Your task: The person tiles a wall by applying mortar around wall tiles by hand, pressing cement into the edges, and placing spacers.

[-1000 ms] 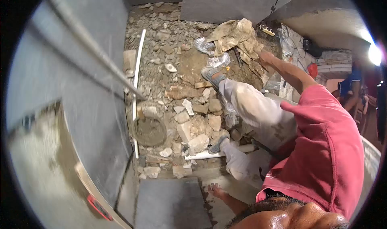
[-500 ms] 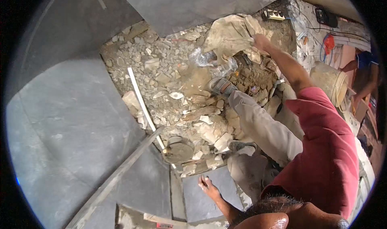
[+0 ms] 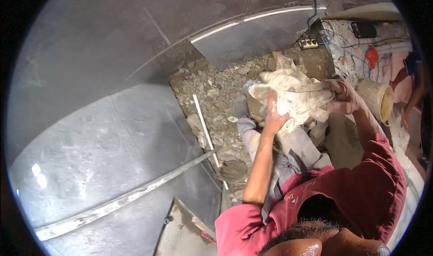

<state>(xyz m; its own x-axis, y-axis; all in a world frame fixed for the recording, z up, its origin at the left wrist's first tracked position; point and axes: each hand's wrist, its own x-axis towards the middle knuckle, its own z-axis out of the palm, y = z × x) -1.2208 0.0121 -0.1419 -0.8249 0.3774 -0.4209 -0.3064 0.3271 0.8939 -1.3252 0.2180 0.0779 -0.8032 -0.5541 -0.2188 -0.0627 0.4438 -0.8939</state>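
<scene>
A crumpled cream cloth (image 3: 300, 91) hangs bunched up in front of my body, over the rubble. My left hand (image 3: 275, 114) grips its near left side, the fingers partly buried in the folds. At its right edge my right hand (image 3: 343, 96) is closed on the fabric. Beneath the cloth are my legs in pale trousers (image 3: 300, 145), and part of one shoe (image 3: 240, 106) shows to the left.
Broken rubble (image 3: 212, 91) covers the ground. A white strip (image 3: 205, 127), a long straight bar (image 3: 131, 193) and a round pan (image 3: 233, 169) lie left. Large grey tiles (image 3: 90, 157) extend beyond. Right are a bucket (image 3: 383, 102), a power socket (image 3: 309, 43) and another person's arm (image 3: 410, 102).
My right hand has drawn the cloth nearer and bunched it up. My left hand has come up from low over the grey tile and now grips the cloth too. The view has shifted.
</scene>
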